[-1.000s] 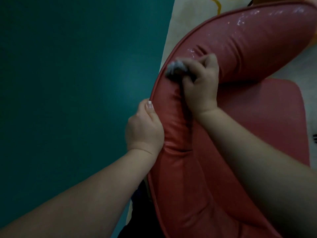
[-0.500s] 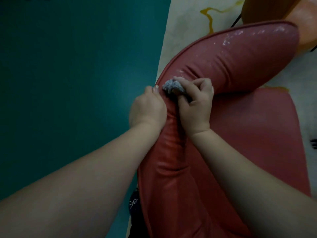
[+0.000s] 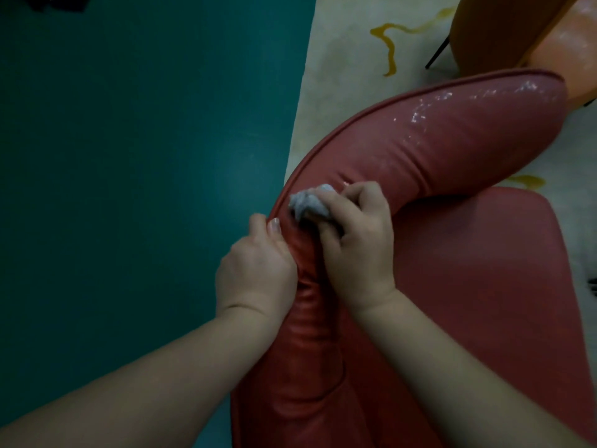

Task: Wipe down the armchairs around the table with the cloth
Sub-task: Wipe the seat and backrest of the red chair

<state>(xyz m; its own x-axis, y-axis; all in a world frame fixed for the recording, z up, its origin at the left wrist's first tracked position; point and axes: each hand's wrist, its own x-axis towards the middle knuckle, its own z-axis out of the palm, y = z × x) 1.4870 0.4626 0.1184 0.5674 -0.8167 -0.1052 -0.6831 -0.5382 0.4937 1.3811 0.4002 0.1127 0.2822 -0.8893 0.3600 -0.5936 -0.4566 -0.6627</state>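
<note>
A red leather armchair (image 3: 452, 150) with a curved padded backrest fills the right half of the head view, its seat cushion (image 3: 478, 270) below the curve. White flaky marks show on the far end of the backrest. My right hand (image 3: 358, 247) grips a small bunched grey cloth (image 3: 308, 203) and presses it onto the top of the backrest at the bend. My left hand (image 3: 258, 270) grips the outer edge of the backrest just left of the cloth, thumb on top, fingers hidden behind the rim.
A dark teal floor (image 3: 145, 189) lies left of the chair. A pale rug with yellow squiggles (image 3: 371, 59) sits beyond it. An orange chair (image 3: 533, 37) with thin black legs stands at the top right, close to the red backrest's end.
My right hand drew the cloth back along the backrest toward me. My left hand slid up the rim until it sat beside the right hand. The camera view shifted downward.
</note>
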